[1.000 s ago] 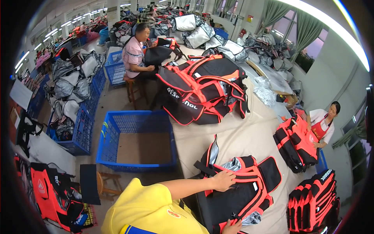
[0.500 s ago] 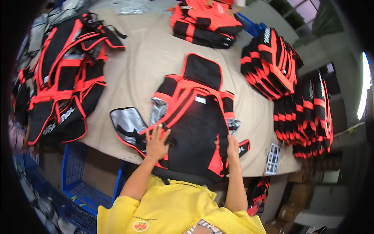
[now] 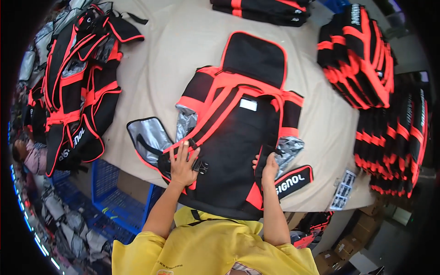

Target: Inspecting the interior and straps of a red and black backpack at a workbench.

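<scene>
A black backpack (image 3: 229, 151) with bright orange-red trim lies on the table in front of me, its flap (image 3: 253, 57) folded out away from me. My left hand (image 3: 183, 166) rests with fingers spread on its left side, over the lower end of a shoulder strap (image 3: 214, 120). Beside those fingers is a black plastic buckle (image 3: 200, 166). At the bag's right side my right hand (image 3: 269, 170) is closed round the other shoulder strap (image 3: 269, 137). Silver-lined side parts spread out, including an opened panel (image 3: 149, 135) at left and a lettered panel (image 3: 295, 181) at right.
More such bags lie in a heap (image 3: 75, 91) at left, a flat stack (image 3: 261, 13) at the far edge and piles (image 3: 362, 59) at right. A picture sheet (image 3: 343, 190) lies near the table's right edge. Blue plastic crates (image 3: 117, 201) stand below at left.
The view has shifted nearer the backpack and to the left. My right hand has lifted the right strap a little; my left hand keeps its place on the bag.
</scene>
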`<action>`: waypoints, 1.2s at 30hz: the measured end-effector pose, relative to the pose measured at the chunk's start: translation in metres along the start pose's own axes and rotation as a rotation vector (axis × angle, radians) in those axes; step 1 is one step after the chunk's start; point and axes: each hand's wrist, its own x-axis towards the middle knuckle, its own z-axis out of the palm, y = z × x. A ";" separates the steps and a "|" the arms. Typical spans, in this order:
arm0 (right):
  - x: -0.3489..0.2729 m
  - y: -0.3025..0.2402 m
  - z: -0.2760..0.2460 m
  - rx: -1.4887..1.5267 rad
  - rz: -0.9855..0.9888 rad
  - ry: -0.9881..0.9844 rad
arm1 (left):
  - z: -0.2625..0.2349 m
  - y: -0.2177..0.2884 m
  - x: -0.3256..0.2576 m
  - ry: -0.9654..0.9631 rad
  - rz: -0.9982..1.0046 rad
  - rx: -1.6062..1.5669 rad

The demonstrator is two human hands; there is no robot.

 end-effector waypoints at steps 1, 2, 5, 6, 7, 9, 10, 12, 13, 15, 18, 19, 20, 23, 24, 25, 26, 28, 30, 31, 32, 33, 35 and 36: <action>0.005 0.001 0.005 -0.008 0.003 0.019 | 0.002 -0.001 0.001 0.023 0.004 -0.001; 0.010 0.001 0.009 -0.044 0.008 0.049 | 0.006 -0.002 0.002 0.062 -0.002 -0.017; 0.017 0.000 0.013 -0.087 0.045 0.054 | 0.007 -0.002 0.005 0.047 -0.023 -0.016; 0.018 0.000 0.013 -0.092 0.022 0.045 | 0.008 -0.003 0.007 0.067 -0.017 -0.016; 0.020 0.000 0.015 -0.093 -0.006 0.034 | 0.008 -0.004 0.007 0.057 -0.021 -0.007; 0.020 0.001 0.016 -0.093 0.005 0.027 | 0.007 -0.005 0.007 0.040 -0.028 0.011; 0.021 0.001 0.016 -0.081 -0.007 0.021 | 0.007 -0.005 0.007 0.029 -0.037 0.010; 0.020 0.002 0.016 -0.077 0.008 0.023 | 0.008 -0.007 0.008 0.041 -0.016 0.013; 0.021 0.003 0.016 -0.077 0.011 0.029 | 0.009 -0.006 0.008 0.047 -0.016 0.008; 0.022 0.002 0.016 -0.066 0.005 0.027 | 0.009 -0.006 0.007 0.054 -0.019 0.012; 0.022 -0.003 0.015 -0.071 0.016 0.022 | 0.009 -0.004 0.004 0.080 -0.024 0.012; 0.022 -0.003 0.014 -0.078 0.012 0.022 | 0.010 -0.003 0.004 0.077 -0.031 0.023; 0.023 -0.004 0.014 -0.081 0.001 0.034 | 0.010 -0.002 0.005 0.076 -0.039 0.032; 0.024 -0.007 0.001 -0.043 0.012 -0.020 | 0.014 -0.001 0.008 0.123 -0.017 0.002; 0.020 -0.010 -0.002 -0.048 -0.006 -0.011 | 0.014 -0.002 0.008 0.136 -0.011 -0.014; 0.015 -0.014 -0.007 0.049 0.032 -0.057 | 0.013 -0.001 0.008 0.136 -0.010 -0.027; 0.009 -0.018 -0.014 0.147 0.067 -0.103 | 0.013 0.001 0.008 0.136 -0.006 -0.042; -0.010 -0.025 -0.020 0.171 0.099 -0.130 | 0.012 -0.002 0.004 0.163 -0.002 -0.039; -0.031 -0.028 -0.020 0.203 0.149 -0.221 | 0.012 -0.008 -0.001 0.200 0.009 -0.033; -0.040 -0.029 -0.023 0.211 0.179 -0.242 | 0.011 -0.010 -0.002 0.204 0.017 -0.029; -0.048 -0.030 -0.025 0.220 0.211 -0.265 | 0.010 -0.011 -0.002 0.193 0.018 -0.049; -0.060 -0.036 -0.019 0.190 0.212 -0.241 | 0.007 -0.010 -0.002 0.159 0.004 -0.067; -0.074 -0.042 -0.018 0.178 0.187 -0.245 | 0.007 -0.010 0.000 0.122 -0.002 -0.080; -0.080 -0.045 -0.017 0.173 0.185 -0.245 | 0.004 -0.008 0.001 0.125 0.008 -0.087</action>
